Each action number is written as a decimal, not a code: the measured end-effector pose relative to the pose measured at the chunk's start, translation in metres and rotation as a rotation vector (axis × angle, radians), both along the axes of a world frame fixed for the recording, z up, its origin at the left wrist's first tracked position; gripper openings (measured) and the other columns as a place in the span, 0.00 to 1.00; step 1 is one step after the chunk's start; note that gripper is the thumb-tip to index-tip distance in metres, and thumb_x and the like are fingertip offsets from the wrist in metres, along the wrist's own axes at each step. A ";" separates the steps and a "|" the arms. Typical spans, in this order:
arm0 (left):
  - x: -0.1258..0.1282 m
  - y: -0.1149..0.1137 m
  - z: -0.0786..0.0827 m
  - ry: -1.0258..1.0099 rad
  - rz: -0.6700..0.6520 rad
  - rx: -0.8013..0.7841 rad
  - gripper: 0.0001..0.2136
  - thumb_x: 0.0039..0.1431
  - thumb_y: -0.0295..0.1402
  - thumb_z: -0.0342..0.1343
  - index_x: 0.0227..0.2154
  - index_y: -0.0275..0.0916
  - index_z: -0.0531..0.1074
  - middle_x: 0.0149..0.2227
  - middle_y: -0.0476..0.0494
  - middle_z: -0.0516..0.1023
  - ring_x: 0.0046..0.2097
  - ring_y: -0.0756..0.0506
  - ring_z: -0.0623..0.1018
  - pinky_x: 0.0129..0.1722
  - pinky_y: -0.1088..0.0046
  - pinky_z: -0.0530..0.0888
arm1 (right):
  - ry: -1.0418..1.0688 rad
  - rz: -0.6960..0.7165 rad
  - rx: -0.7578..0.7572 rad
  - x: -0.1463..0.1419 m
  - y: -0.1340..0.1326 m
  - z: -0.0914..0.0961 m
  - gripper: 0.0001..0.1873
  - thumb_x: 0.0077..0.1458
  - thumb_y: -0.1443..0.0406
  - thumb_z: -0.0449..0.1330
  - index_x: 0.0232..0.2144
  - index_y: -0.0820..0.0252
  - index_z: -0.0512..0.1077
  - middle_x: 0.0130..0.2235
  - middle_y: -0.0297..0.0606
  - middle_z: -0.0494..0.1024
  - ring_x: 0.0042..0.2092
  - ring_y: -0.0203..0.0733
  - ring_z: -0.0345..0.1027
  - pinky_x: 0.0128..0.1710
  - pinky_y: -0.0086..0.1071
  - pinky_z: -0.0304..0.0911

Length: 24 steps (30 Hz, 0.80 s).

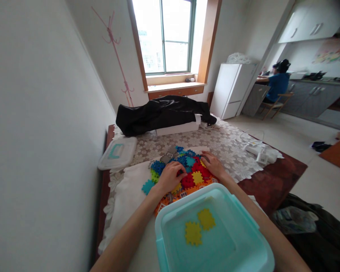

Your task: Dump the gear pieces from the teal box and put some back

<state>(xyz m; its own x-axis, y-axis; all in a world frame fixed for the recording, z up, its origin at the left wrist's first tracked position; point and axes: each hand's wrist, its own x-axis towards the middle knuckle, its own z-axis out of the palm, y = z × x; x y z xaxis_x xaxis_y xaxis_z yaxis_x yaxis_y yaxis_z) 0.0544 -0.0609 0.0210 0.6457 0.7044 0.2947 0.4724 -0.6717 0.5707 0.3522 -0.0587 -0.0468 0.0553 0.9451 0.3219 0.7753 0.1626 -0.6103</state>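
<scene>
A pile of interlocking plastic building pieces [188, 180], red, blue, orange, green and grey, lies on a white cloth [127, 204]. Over the pile's left side is my left hand [171, 176], fingers bent and thumb apart, with nothing visible in it. At the right side my right hand [214, 165] closes its fingertips around a yellow building piece [203, 163], partly covered by the hand. Another yellow piece [197, 177] rests flat among the red ones. Between my forearms stands a light-teal plastic tub [226, 245] with two yellow pieces [193, 233] inside.
A translucent lid [117, 153] lies at the table's left, beside the wall. Black fabric [161, 113] covers a white box [177, 128] at the far end. White adapters and cables [255, 149] sit on the right. A person in blue [279, 85] sits in the kitchen area.
</scene>
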 end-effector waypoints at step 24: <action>0.001 0.004 -0.003 -0.546 0.133 -0.466 0.16 0.61 0.47 0.65 0.36 0.36 0.76 0.30 0.47 0.79 0.31 0.50 0.75 0.32 0.76 0.70 | -0.034 -0.006 -0.027 0.000 -0.002 0.001 0.23 0.70 0.53 0.51 0.54 0.56 0.78 0.65 0.44 0.73 0.67 0.52 0.66 0.71 0.50 0.58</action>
<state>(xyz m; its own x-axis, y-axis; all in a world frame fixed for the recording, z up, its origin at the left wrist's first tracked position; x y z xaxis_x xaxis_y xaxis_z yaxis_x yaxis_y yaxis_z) 0.0557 -0.0571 0.0178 0.3922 0.8977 0.2007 0.0995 -0.2583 0.9609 0.3522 -0.0602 -0.0454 0.0501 0.9531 0.2984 0.7964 0.1422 -0.5879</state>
